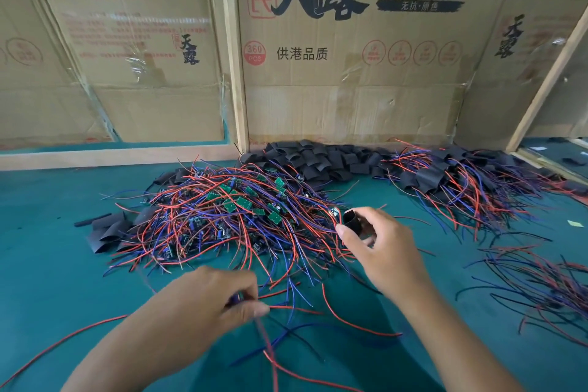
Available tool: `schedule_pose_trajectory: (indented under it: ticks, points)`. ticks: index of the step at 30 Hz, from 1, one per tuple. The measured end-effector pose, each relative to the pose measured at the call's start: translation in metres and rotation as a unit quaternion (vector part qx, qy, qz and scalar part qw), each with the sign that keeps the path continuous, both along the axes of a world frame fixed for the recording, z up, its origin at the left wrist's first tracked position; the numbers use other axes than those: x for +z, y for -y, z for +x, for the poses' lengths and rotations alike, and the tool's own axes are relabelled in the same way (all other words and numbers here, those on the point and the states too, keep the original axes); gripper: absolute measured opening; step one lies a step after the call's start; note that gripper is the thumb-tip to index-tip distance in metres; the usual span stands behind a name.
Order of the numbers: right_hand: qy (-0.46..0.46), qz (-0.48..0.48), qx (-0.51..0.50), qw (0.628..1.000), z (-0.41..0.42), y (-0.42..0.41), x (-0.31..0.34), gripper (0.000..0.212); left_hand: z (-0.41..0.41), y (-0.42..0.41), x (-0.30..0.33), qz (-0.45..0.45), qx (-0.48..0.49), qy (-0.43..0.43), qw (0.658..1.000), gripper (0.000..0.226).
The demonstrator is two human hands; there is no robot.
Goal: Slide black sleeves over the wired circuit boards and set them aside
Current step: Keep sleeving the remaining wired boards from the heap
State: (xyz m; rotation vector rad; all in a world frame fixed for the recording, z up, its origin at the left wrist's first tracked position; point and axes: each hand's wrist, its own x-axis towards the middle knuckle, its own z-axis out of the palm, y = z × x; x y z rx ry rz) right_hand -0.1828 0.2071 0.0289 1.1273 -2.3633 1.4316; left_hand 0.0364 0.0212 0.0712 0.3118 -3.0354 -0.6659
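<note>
Mid-threading: right hand (378,248), frame centre-right, pinches an open black sleeve (352,220); left hand (222,296), lower centre, pinches wire leads (305,312). Next, probably: feed leads and board through the sleeve mouth.

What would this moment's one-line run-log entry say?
left hand: pinches wires | right hand: holds black sleeve, open end up | circuit board: not yet sleeved
</note>
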Motion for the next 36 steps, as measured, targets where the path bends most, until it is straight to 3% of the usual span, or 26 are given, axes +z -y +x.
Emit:
schedule_pose_trajectory:
  ticks: [2,4,8,13,19,25,36]
  points:
    - [-0.004,0.010,-0.003,1.000,-0.002,0.000,-0.001,0.011,0.000,0.000,0.000,0.041,-0.009,-0.016,0.999,0.033]
    - [0.004,0.020,-0.007,1.000,-0.003,-0.001,-0.002,0.011,-0.002,0.000,0.001,0.081,0.052,-0.126,0.987,0.035]
    - [0.027,0.025,0.023,0.999,0.000,-0.001,-0.002,0.017,-0.006,-0.005,0.004,0.106,0.213,-0.362,0.901,0.028]
    - [0.049,0.066,0.129,0.988,0.021,0.008,0.001,0.018,-0.003,-0.012,0.008,0.084,0.281,-0.459,0.839,0.024]
    - [0.130,0.064,0.218,0.965,0.055,0.023,-0.008,0.027,-0.003,-0.014,0.012,0.108,0.301,-0.485,0.814,0.028]
    - [0.329,-0.020,0.350,0.877,0.062,0.026,-0.008,0.022,-0.004,-0.015,0.013,0.119,0.293,-0.489,0.813,0.027]
    - [0.379,-0.045,0.356,0.853,0.064,0.022,0.000,0.023,-0.005,-0.011,0.008,0.116,0.263,-0.465,0.838,0.029]
